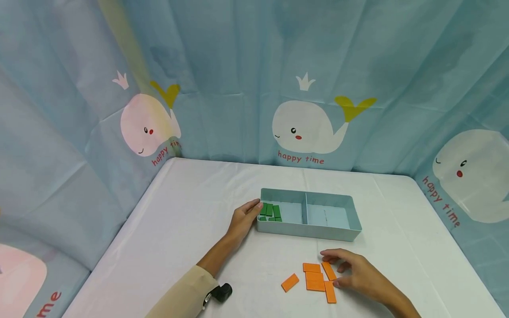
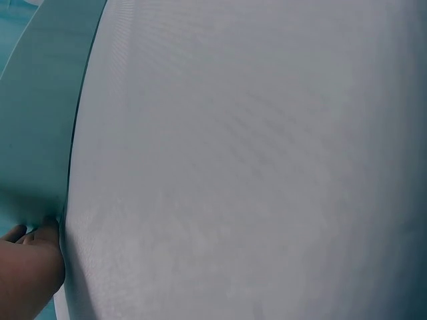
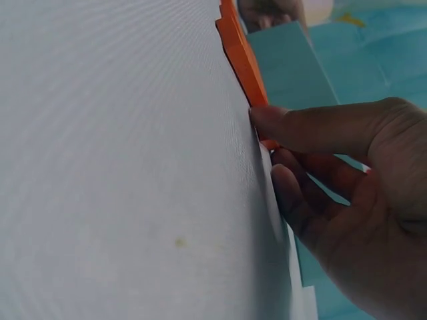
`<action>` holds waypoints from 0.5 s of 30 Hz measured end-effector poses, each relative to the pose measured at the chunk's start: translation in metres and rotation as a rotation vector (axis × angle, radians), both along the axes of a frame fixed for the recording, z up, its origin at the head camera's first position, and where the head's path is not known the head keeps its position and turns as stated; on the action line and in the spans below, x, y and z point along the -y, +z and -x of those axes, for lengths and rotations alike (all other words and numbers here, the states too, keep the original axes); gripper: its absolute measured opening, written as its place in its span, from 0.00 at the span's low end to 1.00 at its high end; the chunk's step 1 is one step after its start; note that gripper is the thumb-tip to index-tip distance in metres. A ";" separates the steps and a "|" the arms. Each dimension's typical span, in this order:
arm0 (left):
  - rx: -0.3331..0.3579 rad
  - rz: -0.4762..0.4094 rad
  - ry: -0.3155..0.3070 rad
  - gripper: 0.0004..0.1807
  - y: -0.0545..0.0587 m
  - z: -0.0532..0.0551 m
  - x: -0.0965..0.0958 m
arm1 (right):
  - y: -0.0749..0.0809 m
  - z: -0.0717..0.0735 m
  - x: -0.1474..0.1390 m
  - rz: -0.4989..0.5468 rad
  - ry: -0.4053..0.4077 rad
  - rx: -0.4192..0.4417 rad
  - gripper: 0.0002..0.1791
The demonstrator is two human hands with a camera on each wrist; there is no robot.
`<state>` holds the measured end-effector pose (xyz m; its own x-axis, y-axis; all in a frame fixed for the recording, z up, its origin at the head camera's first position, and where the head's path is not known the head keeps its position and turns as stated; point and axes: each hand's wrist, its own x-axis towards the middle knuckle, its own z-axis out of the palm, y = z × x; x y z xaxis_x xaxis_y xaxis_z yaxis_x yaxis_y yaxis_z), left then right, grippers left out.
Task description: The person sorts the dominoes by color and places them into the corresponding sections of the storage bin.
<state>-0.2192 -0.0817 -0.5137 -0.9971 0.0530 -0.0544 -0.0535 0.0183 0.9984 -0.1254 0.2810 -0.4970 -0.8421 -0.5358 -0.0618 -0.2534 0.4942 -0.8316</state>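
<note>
A light blue two-part box [image 1: 306, 230] stands on the table with several small green tiles [image 1: 269, 210] in the left end of its left compartment. At that end my left hand [image 1: 240, 221] holds the box, its fingertips at the rim; in the left wrist view the fingers press by the wall [image 2: 40, 120]. My right hand [image 1: 359, 274] is low over the table in front of the box. Between its thumb and fingers lies one orange tile [image 1: 328, 270], also seen as an orange edge [image 3: 269, 144] in the right wrist view. Several more orange tiles [image 1: 315, 282] lie beside it.
One orange tile [image 1: 290, 282] lies apart, left of the group. The box's right compartment [image 1: 328, 215] holds no tiles. White cloth covers the table [image 1: 191, 198], and a blue curtain [image 1: 230, 128] with printed whales hangs behind and at the sides.
</note>
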 end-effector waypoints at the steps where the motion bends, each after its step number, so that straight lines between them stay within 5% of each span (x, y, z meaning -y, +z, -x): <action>1: -0.002 -0.001 0.000 0.35 0.000 0.000 0.000 | 0.000 0.000 0.000 -0.007 0.000 -0.008 0.38; 15: -0.006 -0.003 0.005 0.34 0.001 0.000 -0.001 | 0.000 0.000 0.002 -0.023 -0.032 0.003 0.38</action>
<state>-0.2192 -0.0811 -0.5131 -0.9977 0.0481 -0.0485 -0.0478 0.0154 0.9987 -0.1257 0.2791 -0.4967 -0.8583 -0.5073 -0.0764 -0.2350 0.5211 -0.8205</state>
